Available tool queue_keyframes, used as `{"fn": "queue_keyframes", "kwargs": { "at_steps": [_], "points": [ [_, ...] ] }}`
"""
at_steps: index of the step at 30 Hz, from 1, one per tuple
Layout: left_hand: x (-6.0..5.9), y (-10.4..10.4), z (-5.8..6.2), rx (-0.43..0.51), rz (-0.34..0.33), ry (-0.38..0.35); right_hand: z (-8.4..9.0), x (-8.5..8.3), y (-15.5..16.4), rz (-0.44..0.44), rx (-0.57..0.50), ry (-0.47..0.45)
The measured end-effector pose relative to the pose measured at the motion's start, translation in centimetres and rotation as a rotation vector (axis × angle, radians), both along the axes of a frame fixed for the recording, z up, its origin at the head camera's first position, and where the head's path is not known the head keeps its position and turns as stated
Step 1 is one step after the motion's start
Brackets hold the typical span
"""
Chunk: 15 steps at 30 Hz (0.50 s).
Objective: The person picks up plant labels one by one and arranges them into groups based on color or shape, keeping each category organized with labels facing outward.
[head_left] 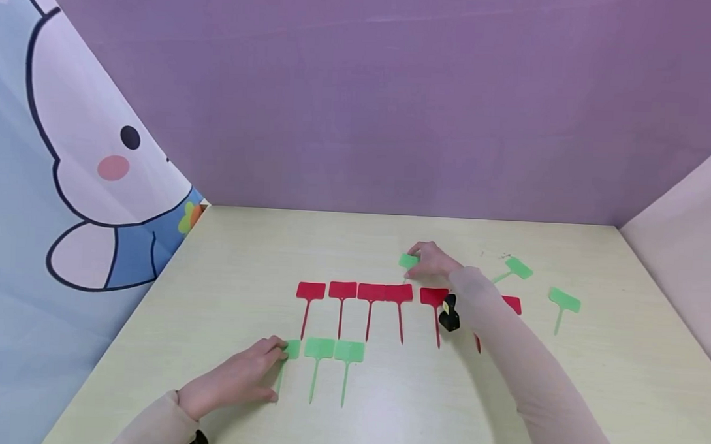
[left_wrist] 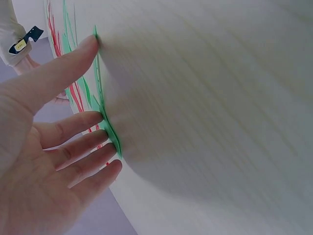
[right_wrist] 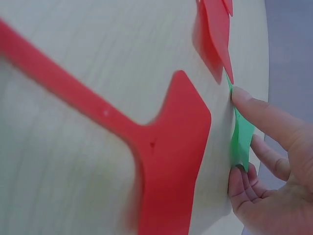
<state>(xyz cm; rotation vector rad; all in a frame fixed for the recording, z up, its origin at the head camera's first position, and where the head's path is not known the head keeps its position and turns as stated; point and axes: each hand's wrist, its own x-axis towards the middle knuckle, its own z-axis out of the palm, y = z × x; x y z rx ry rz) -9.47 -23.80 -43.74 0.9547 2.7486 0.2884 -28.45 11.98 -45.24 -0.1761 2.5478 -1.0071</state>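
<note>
My left hand [head_left: 238, 378] lies at the near left, fingers fairly straight. In the left wrist view its thumb touches the stem end of a green T-shaped plant label [left_wrist: 110, 129], and its fingertips touch the head. Two more green labels [head_left: 320, 349] lie just right of it. Farther back, my right hand [head_left: 432, 260] holds another green plant label [head_left: 409, 260] between thumb and fingers, close to the tabletop. Beyond the left hand's row runs a row of red plant labels [head_left: 310, 290], stems toward me. The right forearm partly covers the rightmost red label [head_left: 512, 304].
Two loose green labels, one tilted [head_left: 518, 267] and one farther right [head_left: 564, 300], lie beyond the right forearm. The pale wooden table [head_left: 632, 388] meets a purple cloth backdrop [head_left: 394, 119] behind and a cartoon-printed cloth [head_left: 10, 340] on the left.
</note>
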Motion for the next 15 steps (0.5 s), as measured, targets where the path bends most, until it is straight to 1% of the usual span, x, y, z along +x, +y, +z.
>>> {"fn": "queue_keyframes", "kwargs": {
  "at_steps": [2, 7, 12, 15],
  "points": [
    [0.03, -0.03, -0.06, 0.004, 0.001, 0.003, -0.01, 0.04, 0.04, 0.001, -0.021, 0.004],
    [-0.01, -0.06, -0.11, 0.003, 0.003, 0.001, 0.17, 0.19, 0.25, 0.042, -0.050, 0.049],
    [-0.08, -0.08, -0.13, -0.006, 0.002, -0.006, 0.16, 0.12, 0.65, 0.015, -0.079, 0.039],
    [-0.09, -0.13, -0.19, -0.007, 0.003, -0.007, 0.05, 0.04, 0.95, 0.000, -0.117, 0.049]
  ]
}}
